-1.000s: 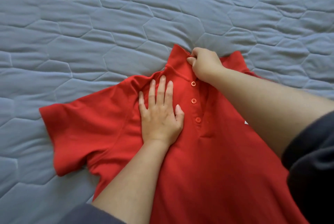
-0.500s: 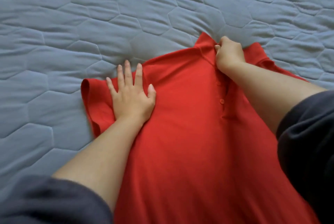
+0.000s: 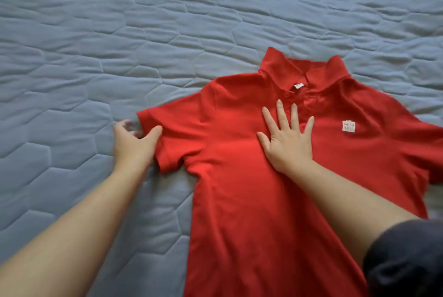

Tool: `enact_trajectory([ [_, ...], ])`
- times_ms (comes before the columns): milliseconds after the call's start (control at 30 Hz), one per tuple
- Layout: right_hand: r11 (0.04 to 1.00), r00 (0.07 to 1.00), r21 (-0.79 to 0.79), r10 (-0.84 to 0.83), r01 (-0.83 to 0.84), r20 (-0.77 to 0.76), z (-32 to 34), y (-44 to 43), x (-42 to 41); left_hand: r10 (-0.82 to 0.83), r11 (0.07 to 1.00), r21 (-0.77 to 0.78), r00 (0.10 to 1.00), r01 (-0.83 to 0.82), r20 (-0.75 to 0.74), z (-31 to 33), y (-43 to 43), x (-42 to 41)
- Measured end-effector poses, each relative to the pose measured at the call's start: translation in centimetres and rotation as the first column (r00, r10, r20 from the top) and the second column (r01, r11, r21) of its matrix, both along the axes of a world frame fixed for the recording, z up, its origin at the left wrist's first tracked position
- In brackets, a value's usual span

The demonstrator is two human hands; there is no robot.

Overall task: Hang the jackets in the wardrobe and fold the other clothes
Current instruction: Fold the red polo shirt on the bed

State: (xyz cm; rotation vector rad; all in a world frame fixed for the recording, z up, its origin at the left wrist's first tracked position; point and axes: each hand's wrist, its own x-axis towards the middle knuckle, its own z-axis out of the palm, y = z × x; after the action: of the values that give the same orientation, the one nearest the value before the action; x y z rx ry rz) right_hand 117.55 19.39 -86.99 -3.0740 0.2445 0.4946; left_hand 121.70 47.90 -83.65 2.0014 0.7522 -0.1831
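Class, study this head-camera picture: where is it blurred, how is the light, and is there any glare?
Head view: the left hand is smeared by motion at its fingers; the right hand and the red polo shirt are much crisper; the light is soft and even, with no glare; the quilt looks softer toward the top.

The red polo shirt lay front-up, spread flat on the blue-grey quilted bed, its collar toward 12 o'clock and its body running out of view at 6 o'clock. One short sleeve stretched toward 9 o'clock. A white square logo sat on the chest toward 3 o'clock.
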Motion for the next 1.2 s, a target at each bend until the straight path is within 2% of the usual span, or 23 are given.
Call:
enact_trajectory([
  [33, 1.000, 1.000, 0.006, -0.005, 0.005, 0.005, 0.2, 0.1, 0.0, 0.045, 0.981, -0.184, 0.995, -0.060, -0.084, 0.3, -0.1, 0.2],
  [67, 1.000, 1.000, 0.028, -0.013, 0.012, 0.018, 0.5, 0.3, -0.1, 0.048, 0.953, -0.289, 0.985, -0.095, -0.165, 0.8, -0.4, 0.2],
  [133, 0.994, 0.998, 0.105, -0.033, 0.027, 0.056, 1.7, 0.2, -0.9, 0.031, 0.951, -0.298, 0.984, -0.083, -0.175, 2.2, -1.7, 0.1],
  [200, 0.980, 0.994, 0.195, -0.054, 0.034, 0.099, 3.3, -0.9, -2.5, -0.003, 0.990, -0.142, 1.000, 0.007, 0.028, 4.6, -4.1, -0.1],
  [267, 0.955, 0.978, 0.282, -0.136, 0.088, 0.155, 4.6, -2.9, -4.7, -0.192, 0.981, 0.023, 0.954, 0.192, 0.228, 7.9, -8.3, -1.0],
  [300, 0.935, 0.959, 0.323, -0.215, 0.147, 0.187, 5.2, -4.3, -5.8, -0.322, 0.947, 0.076, 0.908, 0.313, 0.267, 9.0, -10.8, -1.8],
  [333, 0.907, 0.927, 0.359, -0.309, 0.221, 0.212, 5.7, -5.9, -6.8, -0.457, 0.889, 0.107, 0.853, 0.444, 0.252, 9.3, -13.5, -2.8],
  [400, 0.833, 0.832, 0.410, -0.495, 0.373, 0.250, 6.5, -9.5, -8.4, -0.665, 0.745, 0.136, 0.741, 0.653, 0.091, 8.7, -18.2, -5.3],
  [467, 0.739, 0.704, 0.439, -0.653, 0.510, 0.281, 7.1, -13.7, -9.9, -0.748, 0.604, 0.298, 0.655, 0.739, -0.107, 7.0, -21.3, -8.0],
  [533, 0.610, 0.547, 0.469, -0.789, 0.639, 0.281, 7.2, -18.2, -11.2, -0.785, 0.432, 0.501, 0.586, 0.750, -0.201, 5.2, -22.4, -10.3],
  [633, 0.328, 0.295, 0.542, -0.944, 0.774, 0.150, 6.6, -23.3, -12.4, -0.785, 0.224, 0.505, 0.461, 0.833, -0.413, 2.2, -22.1, -12.8],
  [700, 0.032, 0.146, 0.679, -0.983, 0.733, -0.111, 6.5, -25.1, -12.3, -0.775, 0.098, 0.508, 0.386, 0.856, -0.500, 0.2, -22.0, -14.0],
  [733, -0.141, 0.114, 0.723, -0.950, 0.676, -0.292, 6.5, -25.7, -12.2, -0.771, 0.085, 0.519, 0.386, 0.851, -0.506, -0.4, -22.2, -14.3],
  [767, -0.281, 0.120, 0.723, -0.886, 0.631, -0.448, 6.5, -26.1, -12.0, -0.760, 0.089, 0.525, 0.399, 0.846, -0.514, -0.7, -22.6, -14.4],
  [800, -0.359, 0.151, 0.701, -0.819, 0.616, -0.553, 6.5, -26.3, -11.9, -0.743, 0.085, 0.530, 0.408, 0.844, -0.531, -0.8, -23.0, -14.5],
  [867, -0.340, 0.230, 0.682, -0.765, 0.648, -0.601, 6.1, -26.8, -11.9, -0.714, 0.068, 0.527, 0.410, 0.847, -0.568, -1.0, -23.6, -14.5],
  [933, -0.216, 0.291, 0.750, -0.827, 0.626, -0.481, 6.0, -27.5, -11.8, -0.705, 0.062, 0.515, 0.403, 0.855, -0.584, -1.0, -23.8, -14.5],
  [1000, 0.030, 0.380, 0.767, -0.881, 0.641, -0.283, 6.1, -28.4, -11.9, -0.693, 0.047, 0.501, 0.389, 0.864, -0.607, -0.8, -23.8, -14.4],
  [1033, 0.197, 0.448, 0.707, -0.875, 0.679, -0.186, 5.8, -29.0, -12.0, -0.683, 0.037, 0.492, 0.381, 0.870, -0.623, -0.8, -23.8, -14.3],
  [1067, 0.313, 0.504, 0.632, -0.852, 0.709, -0.142, 5.7, -29.4, -12.1, -0.671, 0.024, 0.482, 0.372, 0.876, -0.641, -0.7, -23.9, -14.3],
  [1100, 0.353, 0.529, 0.594, -0.836, 0.723, -0.146, 5.6, -29.4, -12.3, -0.662, 0.017, 0.476, 0.366, 0.880, -0.654, -0.7, -24.0, -14.2],
  [1133, 0.278, 0.508, 0.622, -0.831, 0.732, -0.226, 5.5, -29.2, -12.5, -0.655, 0.014, 0.470, 0.364, 0.882, -0.663, -0.7, -24.1, -14.2],
  [1200, -0.066, 0.399, 0.696, -0.779, 0.715, -0.484, 5.3, -28.7, -13.0, -0.645, 0.002, 0.468, 0.359, 0.884, -0.675, -0.7, -24.2, -14.2],
])
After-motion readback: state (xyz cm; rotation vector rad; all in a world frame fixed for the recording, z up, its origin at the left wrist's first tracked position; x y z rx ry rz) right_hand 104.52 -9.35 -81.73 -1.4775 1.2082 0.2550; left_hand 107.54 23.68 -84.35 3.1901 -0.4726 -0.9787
